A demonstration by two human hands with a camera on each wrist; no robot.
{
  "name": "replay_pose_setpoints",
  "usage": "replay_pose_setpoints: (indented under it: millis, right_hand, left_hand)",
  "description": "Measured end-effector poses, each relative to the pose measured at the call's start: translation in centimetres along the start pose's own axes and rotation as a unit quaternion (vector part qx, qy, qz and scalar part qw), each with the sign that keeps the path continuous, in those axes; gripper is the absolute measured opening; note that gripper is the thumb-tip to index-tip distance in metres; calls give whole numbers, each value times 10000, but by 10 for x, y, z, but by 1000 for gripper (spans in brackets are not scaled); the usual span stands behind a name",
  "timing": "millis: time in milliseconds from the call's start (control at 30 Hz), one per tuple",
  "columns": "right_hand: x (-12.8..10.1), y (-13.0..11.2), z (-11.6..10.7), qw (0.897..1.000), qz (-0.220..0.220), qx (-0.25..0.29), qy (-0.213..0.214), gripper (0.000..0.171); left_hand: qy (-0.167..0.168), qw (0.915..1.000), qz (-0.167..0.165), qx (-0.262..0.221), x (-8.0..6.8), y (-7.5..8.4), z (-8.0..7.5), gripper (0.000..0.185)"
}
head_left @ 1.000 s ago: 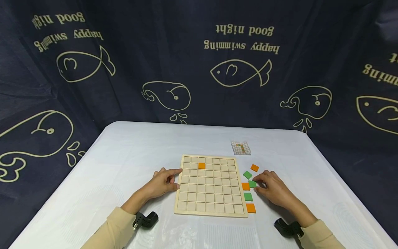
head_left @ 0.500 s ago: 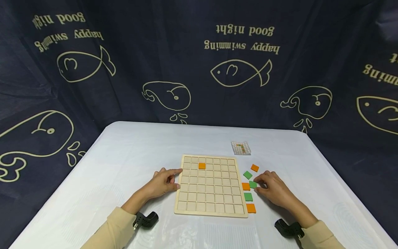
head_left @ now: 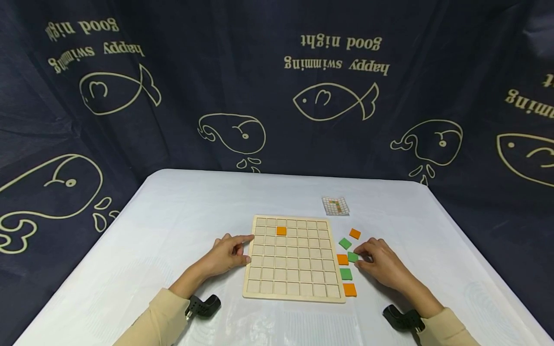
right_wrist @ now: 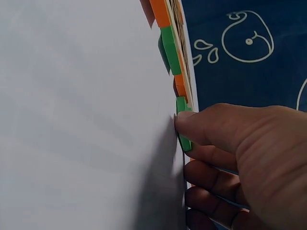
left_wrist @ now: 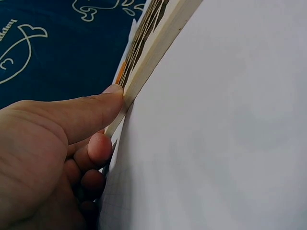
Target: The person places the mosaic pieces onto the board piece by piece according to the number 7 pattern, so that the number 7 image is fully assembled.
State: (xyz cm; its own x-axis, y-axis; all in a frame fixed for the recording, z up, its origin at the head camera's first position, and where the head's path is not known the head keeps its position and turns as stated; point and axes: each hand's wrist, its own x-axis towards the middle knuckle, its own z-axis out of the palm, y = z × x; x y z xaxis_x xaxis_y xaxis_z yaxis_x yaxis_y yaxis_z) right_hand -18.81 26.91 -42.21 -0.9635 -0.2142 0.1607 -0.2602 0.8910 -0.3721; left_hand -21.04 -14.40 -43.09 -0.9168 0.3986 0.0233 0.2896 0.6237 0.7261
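A green tile [head_left: 352, 257] lies at the board's [head_left: 292, 276] 3 o'clock, just off its edge, where the right hand's [head_left: 381, 263] grip is nearly closed, thumb and forefinger pinching it. More loose tiles [head_left: 346, 274], orange and green, range from 2 to 4 o'clock, while an orange tile [head_left: 281, 231] sits in a cell at 11. At 9, the left hand [head_left: 224, 253] rests thumb and forefinger spread against the rim, grasping nothing; a grid card [head_left: 335, 206] lies at 1 on the white surface [head_left: 195, 197].
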Motion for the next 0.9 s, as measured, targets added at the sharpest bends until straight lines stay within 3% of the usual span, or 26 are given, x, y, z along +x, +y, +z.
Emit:
replay_pose_setpoints:
  millis: [900]
  right_hand:
    - [2, -7, -8, 9991, -166, 111, 368, 19]
  left_hand:
    - [-11, 10000, 2, 62, 0, 0, 0, 60]
